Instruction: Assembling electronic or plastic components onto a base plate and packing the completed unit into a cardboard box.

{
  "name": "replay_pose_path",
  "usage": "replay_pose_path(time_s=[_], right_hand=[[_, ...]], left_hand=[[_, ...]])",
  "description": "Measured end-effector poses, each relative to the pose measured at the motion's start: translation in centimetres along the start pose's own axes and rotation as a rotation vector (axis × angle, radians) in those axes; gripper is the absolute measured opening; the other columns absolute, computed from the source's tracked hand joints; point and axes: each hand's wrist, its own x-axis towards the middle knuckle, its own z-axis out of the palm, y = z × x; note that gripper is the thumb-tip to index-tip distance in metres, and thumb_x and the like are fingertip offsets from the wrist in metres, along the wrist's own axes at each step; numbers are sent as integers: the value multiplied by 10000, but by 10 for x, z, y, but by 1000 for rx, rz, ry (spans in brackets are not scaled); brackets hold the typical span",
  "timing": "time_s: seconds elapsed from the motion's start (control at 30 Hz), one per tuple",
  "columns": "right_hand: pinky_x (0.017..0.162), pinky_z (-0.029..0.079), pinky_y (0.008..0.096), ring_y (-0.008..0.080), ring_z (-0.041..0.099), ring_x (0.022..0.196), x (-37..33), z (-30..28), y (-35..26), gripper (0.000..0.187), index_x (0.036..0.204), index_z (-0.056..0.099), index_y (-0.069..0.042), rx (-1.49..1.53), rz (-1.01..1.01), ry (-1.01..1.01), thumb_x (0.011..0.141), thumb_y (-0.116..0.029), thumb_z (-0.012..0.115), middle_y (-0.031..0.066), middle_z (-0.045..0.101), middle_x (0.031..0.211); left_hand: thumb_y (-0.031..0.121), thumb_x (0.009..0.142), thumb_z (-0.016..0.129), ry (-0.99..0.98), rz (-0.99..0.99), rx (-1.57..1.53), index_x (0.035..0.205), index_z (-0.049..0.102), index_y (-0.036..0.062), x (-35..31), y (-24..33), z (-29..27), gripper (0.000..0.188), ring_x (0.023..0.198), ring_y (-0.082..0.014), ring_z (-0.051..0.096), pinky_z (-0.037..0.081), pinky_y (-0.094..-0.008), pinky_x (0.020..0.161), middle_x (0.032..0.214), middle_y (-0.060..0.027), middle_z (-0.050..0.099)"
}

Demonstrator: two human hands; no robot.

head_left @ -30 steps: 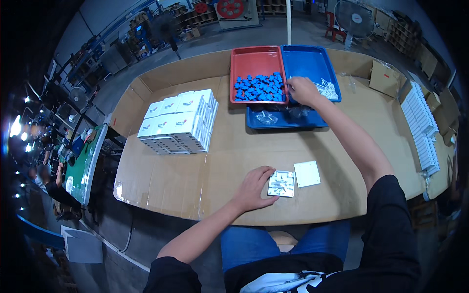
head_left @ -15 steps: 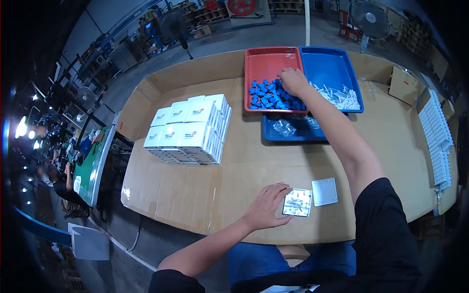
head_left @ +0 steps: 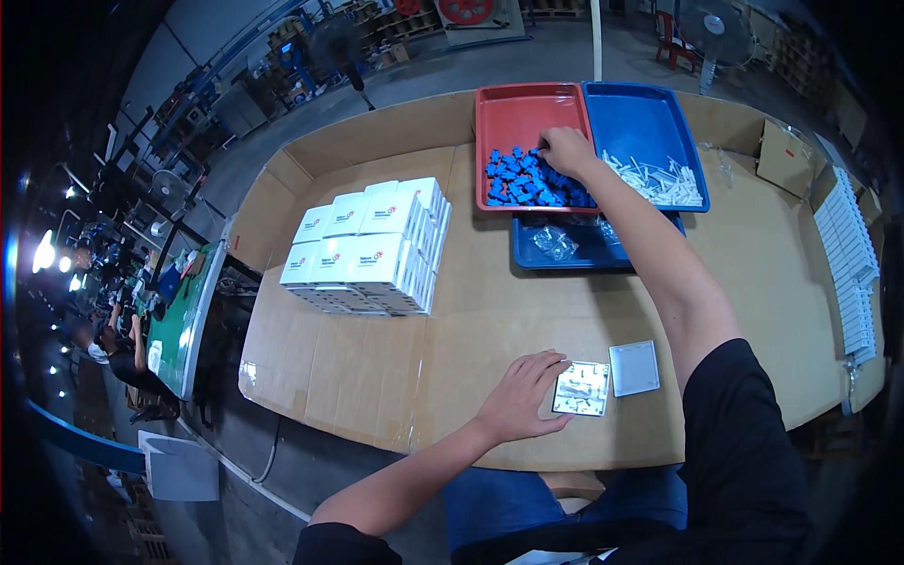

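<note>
My left hand [head_left: 521, 396] grips a small square white plastic housing [head_left: 581, 389] by its left side, thumb at the near corner and fingers at the far one. The housing lies flat on the cardboard with its inside facing up; small parts show in it, too blurred to name. Right beside it sits a plain white square cover [head_left: 635, 368], touched by neither hand. My right hand [head_left: 567, 153] reaches into the red tray [head_left: 532, 104], fingers curled down at the heap of small blue plastic pieces [head_left: 527, 181]. What its fingertips hold, if anything, is hidden.
A blue tray [head_left: 636, 108] with white sticks [head_left: 664, 183] adjoins the red one. Below them is another blue tray [head_left: 537, 262] with clear plastic bags. Stacked white boxes [head_left: 367, 250] stand left; a row of white parts [head_left: 845, 264] lines the right edge. Cardboard walls [head_left: 377, 132] edge the table.
The whole view has shifted slightly. My right hand stays at the blue pieces, its fingers bent lower among them. My left hand keeps its hold on the housing.
</note>
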Motion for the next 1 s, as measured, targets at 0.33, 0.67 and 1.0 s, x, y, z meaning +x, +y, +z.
replay_pose_path(time_s=[0.33, 0.67, 1.0], right_hand=[[804, 563, 295, 156, 733, 951, -25, -71, -45, 225, 1099, 741, -6, 1394, 179, 63, 1003, -208, 725, 81, 773, 1039], [748, 592, 280, 147, 724, 882, -121, -142, -72, 188, 1104, 705, -37, 1689, 164, -8, 984, -179, 735, 109, 767, 1079], [698, 611, 314, 120, 662, 729, -348, -81, -66, 195, 1139, 686, -15, 1512, 606, -146, 987, -133, 707, 44, 651, 840]], left_hand=[[398, 805, 826, 32, -4, 7, 1404, 516, 4, -5, 3, -2, 782, 1363, -364, 515, 398, -473, 1152, 1399, -195, 553], [376, 778, 846, 35, 18, -27, 1387, 529, 5, -3, 6, 6, 780, 1341, -371, 529, 402, -466, 1143, 1376, -194, 577], [349, 732, 879, 85, -31, -111, 1359, 558, 31, 3, -1, 4, 773, 1298, -386, 560, 415, -472, 1127, 1349, -195, 610]])
